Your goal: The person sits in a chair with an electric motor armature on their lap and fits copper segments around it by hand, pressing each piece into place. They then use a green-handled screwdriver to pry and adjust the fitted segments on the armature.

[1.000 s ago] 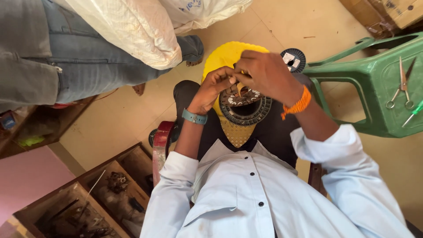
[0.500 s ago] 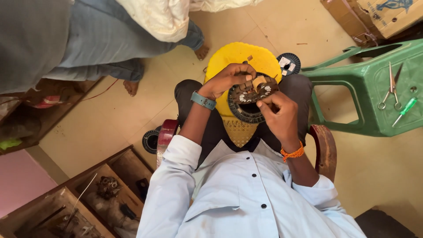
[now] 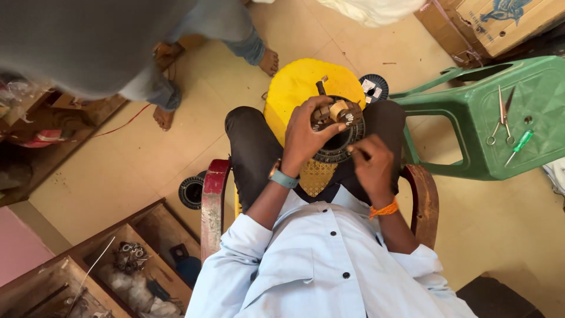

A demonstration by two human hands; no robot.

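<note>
Two hands on one job: left hand (image 3: 306, 132) gripping round motor stator (image 3: 336, 132) from above, flat over lap, axis pointing up. Right hand (image 3: 372, 165) pinching thin tool (image 3: 358, 152) at near rim, just beside.

Two hands at work: left hand (image 3: 306, 132), right hand (image 3: 372, 166). One round ribbed motor core (image 3: 338, 132) on lap. One yellow stool (image 3: 294, 88). One green plastic chair (image 3: 518, 118), carrying one pair of scissors (image 3: 500, 115) and one green-handled screwdriver (image 3: 521, 142). Two black wire spools: spool on floor (image 3: 191, 189), far spool (image 3: 375, 87). One cardboard box (image 3: 488, 23). Two bare feet of another person (image 3: 269, 60). Wooden compartments (image 3: 141, 259): perhaps three, partly cut off.
</note>
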